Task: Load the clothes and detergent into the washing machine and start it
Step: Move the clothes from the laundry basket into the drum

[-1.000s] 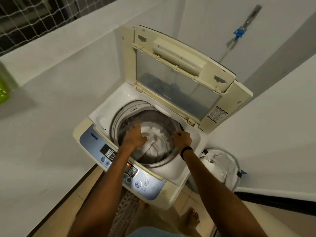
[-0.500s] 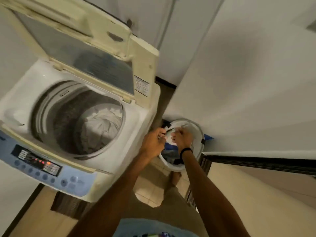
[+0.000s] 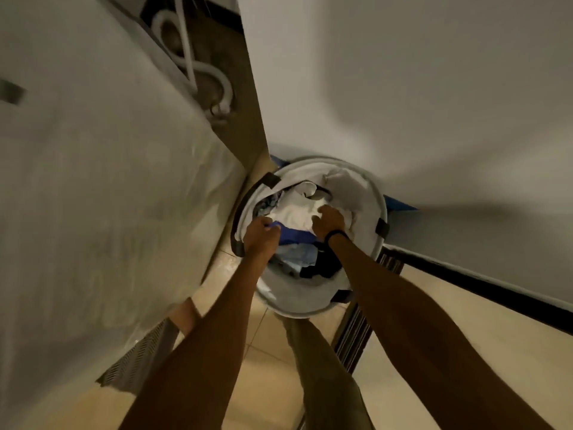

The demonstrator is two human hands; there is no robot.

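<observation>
White garment (image 3: 297, 212), judged soft, light and limp, atop the laundry basket (image 3: 382, 209) at 3 o'clock of the washing machine (image 3: 108, 181); left hand (image 3: 260, 232) and right hand (image 3: 330, 220) clutch bunched folds in curled fingers, a sound hold.

the white cloth (image 3: 297, 212) that my left hand (image 3: 262, 237) and right hand (image 3: 330, 220) grip looks soft, matt and creased. the blue cloth (image 3: 294, 235) beneath it is smoother with a slight sheen, the pale blue cloth (image 3: 297, 256) is crumpled, and the black cloth (image 3: 325, 265) is matt. the basket (image 3: 304, 293) is thin white fabric with limp walls and a smooth, stiff rim. my wristband (image 3: 336, 234) is matt black. the washing machine (image 3: 108, 181) has a smooth, faintly glossy off-white side. the hose (image 3: 214, 72) looks like white plastic. the floor tiles (image 3: 273, 367) are beige and glossy, the wall (image 3: 403, 88) is matt white, and the mat (image 3: 136, 364) is rough and woven.
</observation>
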